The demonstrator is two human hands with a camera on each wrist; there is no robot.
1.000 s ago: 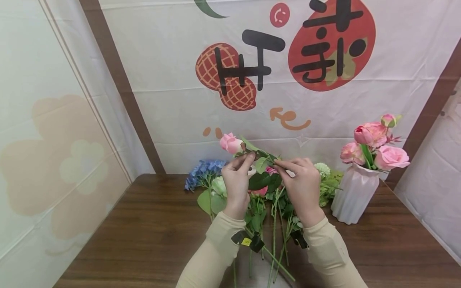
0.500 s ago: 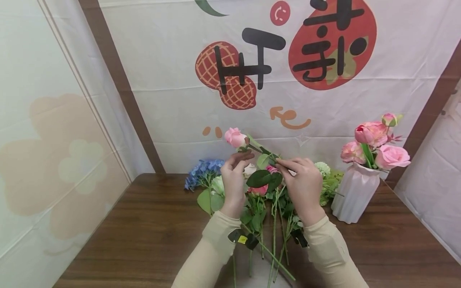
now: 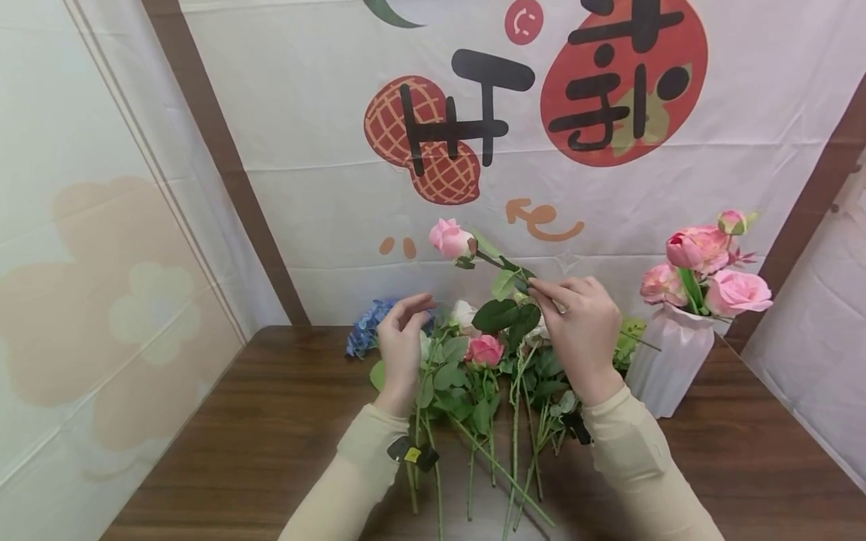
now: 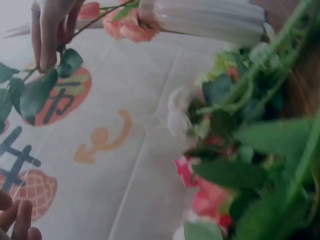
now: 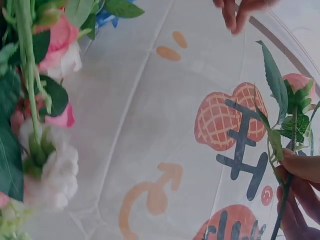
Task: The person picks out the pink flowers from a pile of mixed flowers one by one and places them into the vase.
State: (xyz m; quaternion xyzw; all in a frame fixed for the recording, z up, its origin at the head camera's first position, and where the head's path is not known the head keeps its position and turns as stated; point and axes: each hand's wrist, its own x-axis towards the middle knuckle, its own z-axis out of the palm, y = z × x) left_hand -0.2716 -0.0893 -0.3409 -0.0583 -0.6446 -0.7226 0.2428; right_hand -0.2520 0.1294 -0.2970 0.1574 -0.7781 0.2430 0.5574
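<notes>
A pink rose (image 3: 451, 239) with dark green leaves is held up above the other flowers. My right hand (image 3: 580, 330) pinches its stem between thumb and fingers, below the bloom; the right wrist view shows the same grip by the right hand (image 5: 300, 187). To the left, my left hand (image 3: 402, 349) hangs in the air with loosely bent fingers, holding nothing and apart from the rose. Under both hands lies a pile of cut flowers, among them a coral-pink rose (image 3: 485, 350), a white bloom (image 3: 465, 315) and a blue hydrangea (image 3: 367, 327).
At the right of the wooden table (image 3: 271, 421) stands a white ribbed vase (image 3: 670, 368) holding several pink flowers (image 3: 734, 291). Bare green stems (image 3: 516, 443) point toward the table's front. Behind the table hangs a printed white cloth (image 3: 325, 225).
My left hand has let go of the pink rose and moved left and down. The right hand has lifted the rose slightly, up and to the right.
</notes>
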